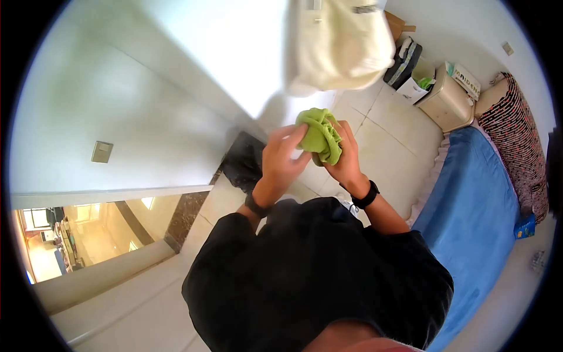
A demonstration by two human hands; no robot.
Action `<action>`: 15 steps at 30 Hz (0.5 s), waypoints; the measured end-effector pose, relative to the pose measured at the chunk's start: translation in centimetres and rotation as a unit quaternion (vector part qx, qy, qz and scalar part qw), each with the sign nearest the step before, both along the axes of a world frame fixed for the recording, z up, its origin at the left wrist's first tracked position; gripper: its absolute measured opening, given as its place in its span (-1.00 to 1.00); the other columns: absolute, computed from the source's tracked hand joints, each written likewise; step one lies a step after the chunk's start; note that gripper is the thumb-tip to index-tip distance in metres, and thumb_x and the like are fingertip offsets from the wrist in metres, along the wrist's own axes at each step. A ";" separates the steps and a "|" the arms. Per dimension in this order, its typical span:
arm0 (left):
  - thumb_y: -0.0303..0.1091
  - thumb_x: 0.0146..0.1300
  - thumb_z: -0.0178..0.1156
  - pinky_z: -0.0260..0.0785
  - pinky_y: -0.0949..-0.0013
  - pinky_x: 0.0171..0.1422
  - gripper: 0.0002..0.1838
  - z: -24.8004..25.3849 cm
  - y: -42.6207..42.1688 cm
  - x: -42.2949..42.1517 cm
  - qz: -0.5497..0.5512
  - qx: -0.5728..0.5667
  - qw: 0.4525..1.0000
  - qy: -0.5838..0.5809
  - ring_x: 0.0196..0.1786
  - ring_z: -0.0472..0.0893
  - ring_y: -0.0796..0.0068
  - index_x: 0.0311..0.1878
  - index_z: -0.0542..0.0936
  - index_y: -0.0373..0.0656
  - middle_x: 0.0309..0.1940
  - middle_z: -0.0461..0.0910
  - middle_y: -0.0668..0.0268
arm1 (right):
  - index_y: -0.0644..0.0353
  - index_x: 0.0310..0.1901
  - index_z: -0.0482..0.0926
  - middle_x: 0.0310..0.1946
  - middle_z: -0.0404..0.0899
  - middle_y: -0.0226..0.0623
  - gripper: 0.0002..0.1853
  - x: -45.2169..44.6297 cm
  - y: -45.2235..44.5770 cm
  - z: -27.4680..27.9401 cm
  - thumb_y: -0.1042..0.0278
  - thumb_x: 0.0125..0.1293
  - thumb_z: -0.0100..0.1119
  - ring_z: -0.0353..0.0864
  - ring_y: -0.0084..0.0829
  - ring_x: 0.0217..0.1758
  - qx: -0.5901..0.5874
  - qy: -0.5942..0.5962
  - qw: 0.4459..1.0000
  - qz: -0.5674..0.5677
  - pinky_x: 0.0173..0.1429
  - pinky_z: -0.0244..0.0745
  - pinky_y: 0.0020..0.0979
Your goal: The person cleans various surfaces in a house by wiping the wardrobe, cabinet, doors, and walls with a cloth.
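The green cloth point(319, 138) is gathered into a rounded bundle, held up off the floor point(381, 141); the right hand point(346, 159) is clamped on its right side; the left hand point(282, 161) touches its left, whether gripping I cannot tell; loose folds on the right suggest the bundling is partly done, with tidying and setting down seemingly left.

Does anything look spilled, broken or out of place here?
Nothing looks clearly spilled or broken. The black bag slumped on the floor looks slightly untidy; the green cloth is just bunched between the left hand and right hand.
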State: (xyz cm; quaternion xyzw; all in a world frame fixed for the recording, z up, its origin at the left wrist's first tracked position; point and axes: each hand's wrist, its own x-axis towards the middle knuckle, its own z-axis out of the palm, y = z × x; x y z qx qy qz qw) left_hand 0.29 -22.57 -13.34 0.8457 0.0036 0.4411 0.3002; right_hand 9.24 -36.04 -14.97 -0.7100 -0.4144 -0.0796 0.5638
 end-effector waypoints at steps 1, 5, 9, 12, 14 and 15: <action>-0.59 -0.18 0.44 0.51 0.28 -0.09 -0.45 0.7 1.7 -1.2 0.009 0.001 0.999 -0.034 -0.15 0.62 0.19 0.01 0.62 -0.18 -0.10 0.60 0.13 | 0.21 0.21 0.45 -0.14 0.51 -0.11 -0.32 -1.3 2.0 0.8 0.58 -0.06 0.39 0.51 -0.11 -0.14 0.000 0.002 1.000 -0.007 -0.07 0.49 -0.27; -0.66 -0.22 0.42 0.49 0.29 -0.09 -0.41 2.0 8.3 -2.7 0.029 -0.048 0.987 -0.151 -0.17 0.60 0.13 0.03 0.62 -0.17 -0.15 0.61 0.14 | 0.23 0.17 0.47 -0.11 0.52 -0.11 -0.35 -4.3 9.4 3.1 0.47 -0.04 0.44 0.49 -0.12 -0.05 0.019 -0.090 0.994 -0.064 -0.02 0.46 -0.29; -0.73 -0.24 0.34 0.44 0.38 -0.23 -0.47 1.2 11.4 -2.4 -0.097 -0.034 0.987 -0.127 -0.26 0.58 0.23 -0.06 0.56 -0.27 -0.19 0.55 0.13 | 0.19 0.18 0.46 -0.11 0.47 -0.17 -0.31 -5.3 12.4 -1.0 0.49 -0.09 0.46 0.48 -0.20 -0.09 0.115 -0.083 0.979 -0.149 -0.08 0.47 -0.32; -0.72 -0.19 0.33 0.44 0.36 -0.23 -0.51 -1.6 11.7 -2.3 -0.156 -0.091 0.979 -0.090 -0.27 0.58 0.25 -0.07 0.57 -0.21 -0.24 0.54 0.16 | 0.23 0.17 0.44 -0.14 0.46 -0.18 -0.37 -6.2 11.7 -3.9 0.55 -0.02 0.40 0.46 -0.21 -0.10 0.061 -0.005 0.986 -0.158 -0.04 0.44 -0.34; -0.69 -0.16 0.35 0.46 0.32 -0.23 -0.51 -4.6 12.1 -2.7 -0.166 -0.103 0.980 -0.040 -0.25 0.58 0.23 -0.06 0.58 -0.17 -0.24 0.52 0.19 | 0.24 0.17 0.43 -0.14 0.45 -0.17 -0.39 -7.2 11.3 -5.6 0.58 0.01 0.36 0.46 -0.21 -0.10 0.012 0.015 0.985 -0.171 -0.02 0.44 -0.35; -0.67 -0.14 0.36 0.47 0.30 -0.22 -0.50 -5.5 12.2 -3.0 -0.172 -0.111 0.979 -0.013 -0.24 0.58 0.21 -0.04 0.58 -0.16 -0.22 0.52 0.21 | 0.25 0.18 0.41 -0.12 0.44 -0.15 -0.38 -7.6 11.3 -5.9 0.60 0.00 0.34 0.49 -0.17 -0.11 -0.018 0.020 0.984 -0.174 -0.05 0.46 -0.33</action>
